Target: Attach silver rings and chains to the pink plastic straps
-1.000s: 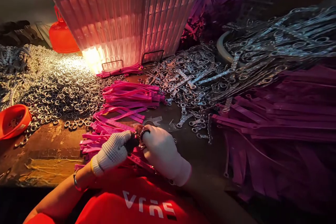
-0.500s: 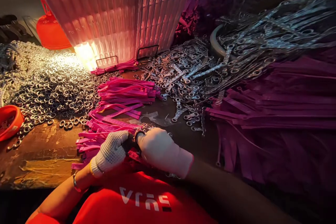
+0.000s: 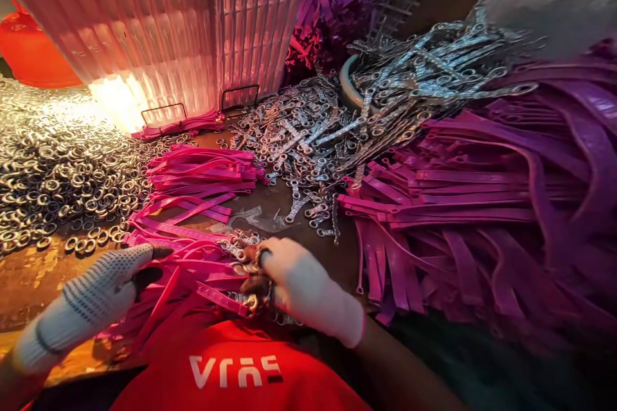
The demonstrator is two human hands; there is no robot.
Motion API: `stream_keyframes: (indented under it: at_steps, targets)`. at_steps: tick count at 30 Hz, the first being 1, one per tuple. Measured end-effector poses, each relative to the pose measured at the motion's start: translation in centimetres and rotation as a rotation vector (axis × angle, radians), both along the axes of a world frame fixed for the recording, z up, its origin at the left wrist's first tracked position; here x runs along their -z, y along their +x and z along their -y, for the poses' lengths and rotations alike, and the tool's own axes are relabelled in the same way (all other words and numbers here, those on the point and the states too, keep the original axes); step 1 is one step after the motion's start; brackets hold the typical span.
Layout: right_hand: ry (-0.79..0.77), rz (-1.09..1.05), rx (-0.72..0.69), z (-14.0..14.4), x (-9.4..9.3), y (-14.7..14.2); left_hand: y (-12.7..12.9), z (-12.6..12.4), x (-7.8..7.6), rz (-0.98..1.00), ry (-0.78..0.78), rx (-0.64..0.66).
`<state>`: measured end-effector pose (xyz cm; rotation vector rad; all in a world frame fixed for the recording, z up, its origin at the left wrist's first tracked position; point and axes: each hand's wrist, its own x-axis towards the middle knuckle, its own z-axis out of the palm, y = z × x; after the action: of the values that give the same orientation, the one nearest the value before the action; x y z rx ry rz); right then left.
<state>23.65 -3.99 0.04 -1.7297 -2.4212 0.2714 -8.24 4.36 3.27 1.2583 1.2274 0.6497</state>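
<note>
Both hands wear white knit gloves. My right hand (image 3: 301,286) is closed on a pink strap with a metal ring and clip (image 3: 248,270) at its end, low in the middle of the bench. My left hand (image 3: 99,292) has swung out to the left, its fingertips on the near edge of the loose pink straps (image 3: 183,250); whether it grips one is unclear. More pink straps (image 3: 202,170) lie stacked just beyond. Under my hands is my red shirt.
A heap of metal rings (image 3: 53,167) covers the left of the bench (image 3: 33,270). Metal clips (image 3: 308,135) spread across the middle and right back. A big pile of purple straps (image 3: 482,205) fills the right. A ribbed plastic container (image 3: 164,26) glows behind.
My left hand has pulled away from my right hand and moved out to the left. The right hand stays on the strap end. The view has shifted to the right.
</note>
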Motion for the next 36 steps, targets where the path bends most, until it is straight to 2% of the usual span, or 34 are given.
stream_keyframes:
  at_steps: [2,3,5,8,10,12,15,18,20,22,25,28,32,34,36]
  targets:
    - [0.021,0.115,0.162,-1.2,1.3,2.9,1.1,0.2,1.7,-0.034,-0.014,0.062]
    - [0.025,0.213,0.276,-1.8,1.9,4.5,1.9,0.4,2.3,0.013,-0.048,0.048]
    - [-0.031,0.395,0.415,-3.1,3.3,7.4,3.6,0.6,2.9,0.237,-0.219,-0.042]
    - [-0.106,0.514,0.455,-4.3,5.1,10.0,5.8,0.6,2.6,0.649,-0.558,-0.126]
    - [-0.139,0.521,0.440,-4.5,5.6,10.5,6.6,0.5,2.1,0.832,-0.659,-0.103]
    - [-0.146,0.494,0.416,-4.3,5.7,10.6,7.0,0.7,1.8,0.909,-0.677,-0.066]
    - [-0.078,0.369,0.436,-3.8,5.4,9.9,7.0,1.3,1.9,0.831,-0.621,-0.049]
    - [-0.021,0.047,0.503,-2.9,4.7,7.8,6.8,1.8,2.4,0.598,-0.502,-0.012]
    - [-0.024,-0.267,0.421,-2.1,3.7,5.3,7.0,2.1,2.6,0.469,-0.409,0.032]
    - [-0.040,-0.547,0.264,-1.4,2.4,2.0,7.4,2.7,2.6,0.385,-0.310,0.039]
    - [-0.064,-0.738,0.098,-1.0,0.5,-2.8,8.4,4.2,2.8,0.331,-0.124,-0.010]
    - [-0.081,-0.755,-0.011,-1.0,-0.1,-5.8,9.3,5.9,3.7,0.362,0.032,-0.033]
    - [0.006,-0.586,-0.028,-0.9,0.8,-6.5,9.2,6.8,5.4,0.383,0.050,-0.065]
    - [0.059,-0.404,-0.053,-0.8,1.1,-6.1,8.5,6.4,5.5,0.259,0.120,-0.045]
    - [0.090,-0.248,-0.101,-0.7,0.9,-5.6,7.5,5.8,4.9,0.075,0.236,0.057]
